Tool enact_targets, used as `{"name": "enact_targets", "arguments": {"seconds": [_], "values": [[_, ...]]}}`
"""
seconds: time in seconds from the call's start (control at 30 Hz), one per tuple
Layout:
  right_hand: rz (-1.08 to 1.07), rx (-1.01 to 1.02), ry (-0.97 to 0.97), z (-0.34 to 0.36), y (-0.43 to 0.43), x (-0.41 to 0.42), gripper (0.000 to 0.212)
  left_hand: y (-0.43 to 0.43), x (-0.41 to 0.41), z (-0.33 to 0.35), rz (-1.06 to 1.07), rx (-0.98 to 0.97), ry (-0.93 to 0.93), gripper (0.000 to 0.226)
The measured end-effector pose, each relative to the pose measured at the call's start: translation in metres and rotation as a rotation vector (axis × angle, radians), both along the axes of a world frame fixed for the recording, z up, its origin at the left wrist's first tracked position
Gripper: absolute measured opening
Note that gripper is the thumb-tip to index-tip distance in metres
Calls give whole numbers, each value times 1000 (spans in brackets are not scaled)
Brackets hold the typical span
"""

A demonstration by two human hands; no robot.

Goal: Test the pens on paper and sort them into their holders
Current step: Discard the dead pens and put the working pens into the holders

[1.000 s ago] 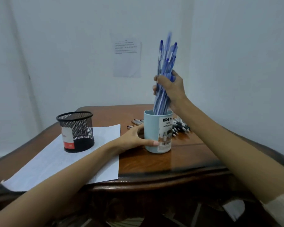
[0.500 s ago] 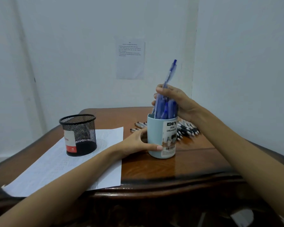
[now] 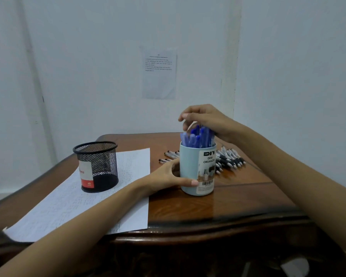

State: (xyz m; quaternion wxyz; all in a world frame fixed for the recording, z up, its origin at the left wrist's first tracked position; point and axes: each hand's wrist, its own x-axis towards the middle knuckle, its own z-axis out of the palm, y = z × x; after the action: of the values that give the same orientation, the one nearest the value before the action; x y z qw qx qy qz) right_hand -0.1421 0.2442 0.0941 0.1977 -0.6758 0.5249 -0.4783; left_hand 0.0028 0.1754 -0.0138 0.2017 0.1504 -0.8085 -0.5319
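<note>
- The light blue holder (image 3: 190,168) is stood on the desk (image 3: 228,200) and is gripped near its base by the left hand (image 3: 168,176).
- The blue pens (image 3: 198,138) are stood inside it.
- The right hand (image 3: 206,118) is curled loosely over their tops; a grip cannot be confirmed.
- The black mesh holder (image 3: 97,166) is set on the paper (image 3: 68,206).

Blue pens (image 3: 197,136): shafts hidden inside the light-blue holder (image 3: 190,170), tops blurred under the right hand (image 3: 206,120), whose grip on them cannot be told. White-and-black pens (image 3: 228,159): pile partly covered by the holder and the right forearm; fingers of the left hand (image 3: 168,176) hidden behind the holder. Wall sheet (image 3: 159,75): print too small to read; mesh holder (image 3: 97,166) label partly turned away, lettering illegible; both forearms cut by the frame edges.
</note>
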Motion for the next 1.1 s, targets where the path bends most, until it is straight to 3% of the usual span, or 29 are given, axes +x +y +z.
{"name": "enact_targets", "arguments": {"seconds": [0.1,0.23,0.37,0.43,0.53,0.6,0.7,0.8,0.9,0.93,1.03,1.1], "values": [[-13,-141,-169,0,1,1,20,0,0,0,8,-2,2,46],[-15,-101,-28,-12,-1,-4,27,-1,0,0,7,-16,-18,42],[-56,-112,-166,-17,-2,-3,35,-4,-1,0,3,-42,-23,42],[-70,-141,-250,-19,-1,-1,36,-3,0,0,-2,-57,-18,53],[-70,-165,-274,-29,0,-1,41,-6,-1,-1,-16,-54,4,86],[-68,-163,-257,-40,2,-4,51,-10,-1,-4,-7,-71,52,90],[-30,-150,-261,-59,6,-12,71,-13,-1,-7,84,-64,162,76],[3,-96,-234,-71,14,-15,95,-12,-1,2,300,-68,276,48],[-17,-49,-167,-71,23,-14,90,-16,7,13,534,-90,339,48],[-26,-24,-149,-71,25,-16,92,-18,12,17,571,-217,277,45],[-4,101,8,-75,32,-21,88,-27,29,15,538,-683,-225,38],[-23,133,18,-81,34,-22,89,-29,38,3,500,-754,-476,46]]}}
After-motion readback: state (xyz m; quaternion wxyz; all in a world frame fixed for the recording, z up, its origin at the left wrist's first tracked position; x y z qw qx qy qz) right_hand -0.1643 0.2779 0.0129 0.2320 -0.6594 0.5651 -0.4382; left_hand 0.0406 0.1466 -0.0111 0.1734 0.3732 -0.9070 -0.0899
